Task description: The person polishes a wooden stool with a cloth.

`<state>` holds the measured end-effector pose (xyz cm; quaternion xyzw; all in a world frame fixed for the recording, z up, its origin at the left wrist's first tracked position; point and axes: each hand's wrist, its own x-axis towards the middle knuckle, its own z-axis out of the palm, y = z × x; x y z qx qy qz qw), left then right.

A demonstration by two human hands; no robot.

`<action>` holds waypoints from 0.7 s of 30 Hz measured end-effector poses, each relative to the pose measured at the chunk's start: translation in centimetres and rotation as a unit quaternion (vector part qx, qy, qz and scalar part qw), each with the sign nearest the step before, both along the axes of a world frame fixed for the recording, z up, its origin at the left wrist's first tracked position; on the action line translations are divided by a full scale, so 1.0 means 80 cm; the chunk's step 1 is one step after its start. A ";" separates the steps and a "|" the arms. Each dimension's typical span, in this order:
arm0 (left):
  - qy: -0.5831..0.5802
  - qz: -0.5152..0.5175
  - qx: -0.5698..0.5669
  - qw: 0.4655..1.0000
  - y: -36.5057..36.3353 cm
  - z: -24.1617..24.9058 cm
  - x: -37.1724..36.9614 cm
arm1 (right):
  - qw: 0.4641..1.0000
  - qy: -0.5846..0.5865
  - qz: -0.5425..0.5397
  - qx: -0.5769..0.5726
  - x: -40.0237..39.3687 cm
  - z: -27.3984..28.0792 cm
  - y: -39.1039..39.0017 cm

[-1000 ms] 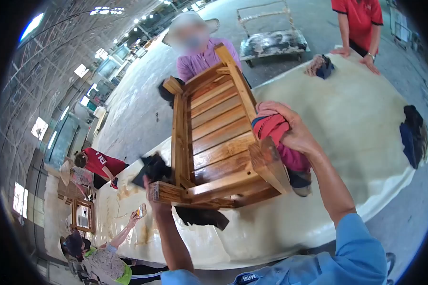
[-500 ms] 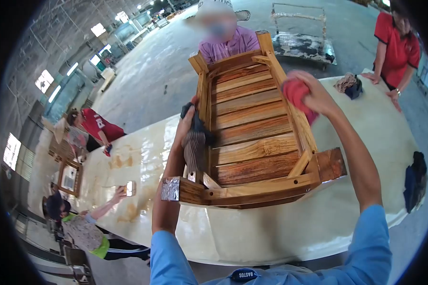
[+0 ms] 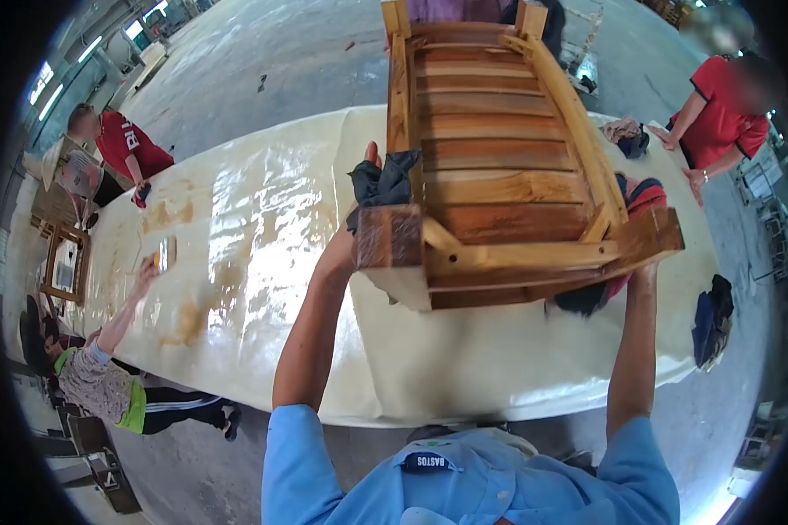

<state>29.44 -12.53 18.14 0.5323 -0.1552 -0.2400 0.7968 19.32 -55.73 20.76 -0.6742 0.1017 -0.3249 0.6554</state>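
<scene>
A slatted wooden piece of furniture (image 3: 499,185), with corner braces and short stout legs, is tilted up before me above the table. At its near left leg, my left hand (image 3: 372,156) holds a dark cloth (image 3: 387,179) against the wood, and most of its fingers are covered. My right hand (image 3: 643,273) is at the near right corner, its fingers largely hidden behind the leg. A red cloth (image 3: 646,197) shows along the right rail by that hand. Dark fabric (image 3: 582,299) hangs below the near rail.
The long covered table (image 3: 464,367) has brown stains on its left. A person in purple (image 3: 460,10) is at the far end. Co-workers in red (image 3: 136,144) and patterned clothing (image 3: 101,385) are left, one in red (image 3: 714,114) right. Crumpled cloths (image 3: 714,319) lie at the right edge.
My right hand has come down from the right rail to the near right corner. The furniture now sits higher and farther right in view. My view has tilted downward.
</scene>
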 end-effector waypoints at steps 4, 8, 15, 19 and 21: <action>0.011 -0.031 0.029 0.999 0.021 0.005 -0.045 | 0.989 -0.041 -0.107 0.088 -0.027 -0.017 -0.002; 0.013 -0.022 0.052 0.998 0.038 -0.009 -0.088 | 0.977 -0.114 -0.129 0.125 -0.070 -0.029 0.040; -0.166 0.211 0.348 0.898 0.055 -0.188 -0.179 | 0.974 -0.164 0.008 0.154 -0.164 -0.009 0.095; -0.231 0.194 0.509 0.806 0.054 -0.241 -0.260 | 0.981 -0.188 -0.017 0.037 -0.180 -0.003 0.126; -0.291 0.186 0.609 0.714 0.020 -0.221 -0.283 | 0.959 -0.164 -0.150 -0.177 -0.176 0.000 0.149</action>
